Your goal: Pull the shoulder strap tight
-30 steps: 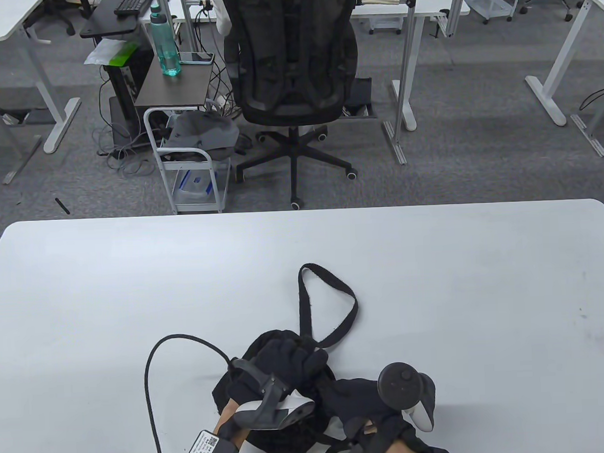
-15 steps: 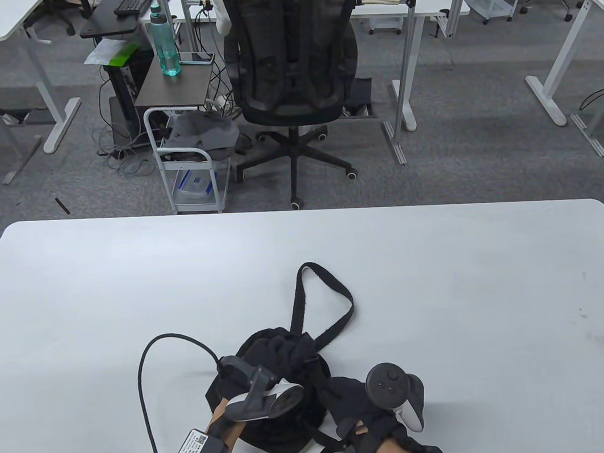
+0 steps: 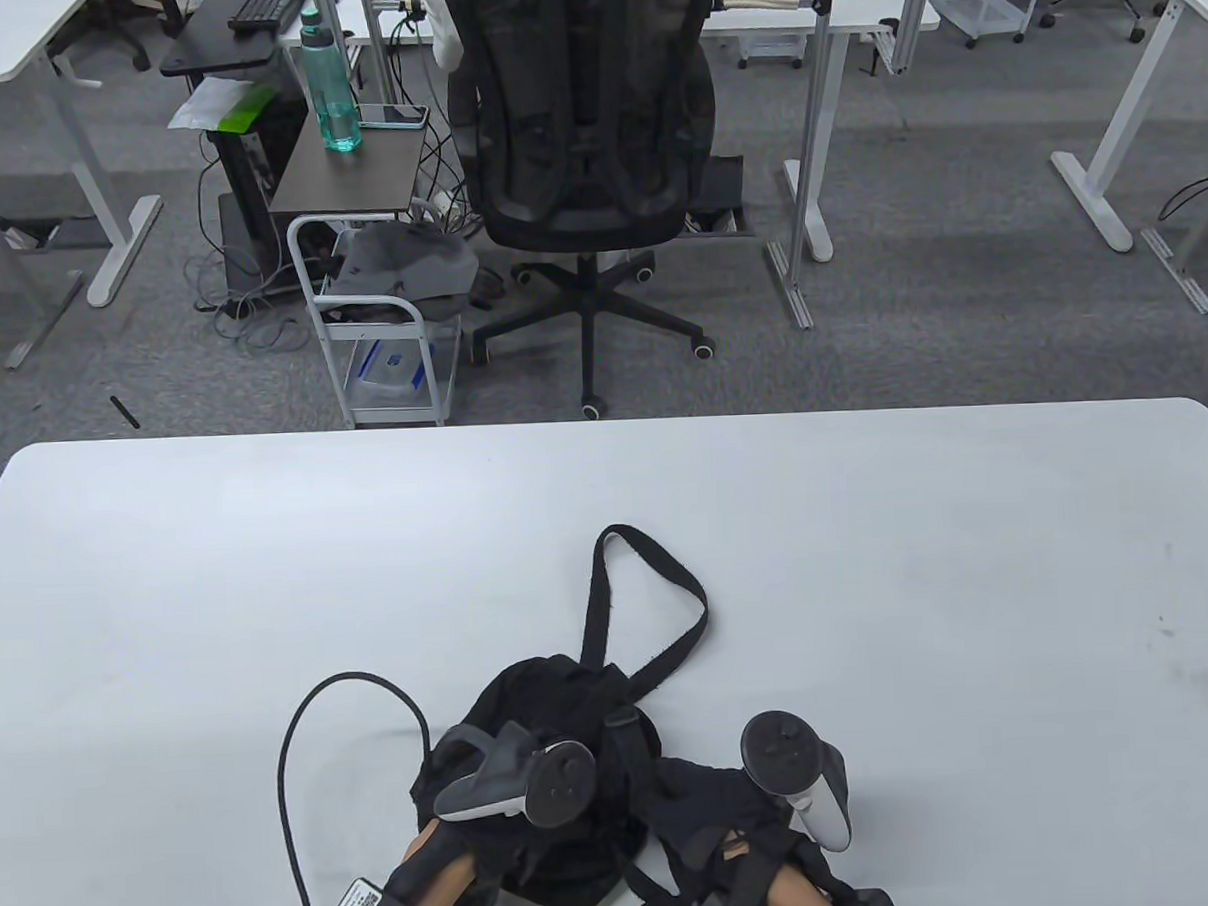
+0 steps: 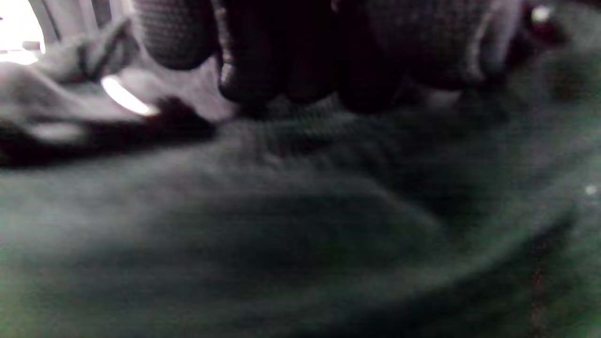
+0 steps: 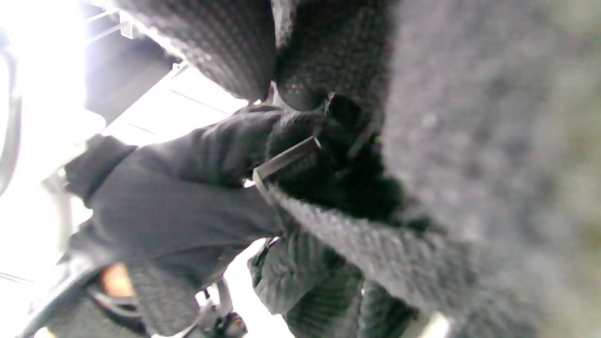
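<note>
Black bag (image 3: pixel 535 696): on white table (image 3: pixel 170 592), near edge.
Shoulder strap (image 3: pixel 660 581): looped beyond bag.
Left hand (image 3: pixel 499 793): rests on bag; finger spread unclear.
Right hand (image 3: pixel 740 817): beside bag, fingers (image 5: pixel 225 51) curled on a buckle (image 5: pixel 281 164).

1. A white tabletop (image 3: pixel 220 590) with rounded far corners carries everything.
2. A black bag (image 3: pixel 560 695) lies on it near the front edge, around the middle.
3. The bag's strap loop (image 3: pixel 660 581) lies flat, reaching toward the far side.
4. A black cable (image 3: pixel 290 777) curves over the surface left of the bag.

Black-gloved hands (image 3: pixel 539 806), grey-white trackers (image 3: pixel 508 777), bare forearms.
</note>
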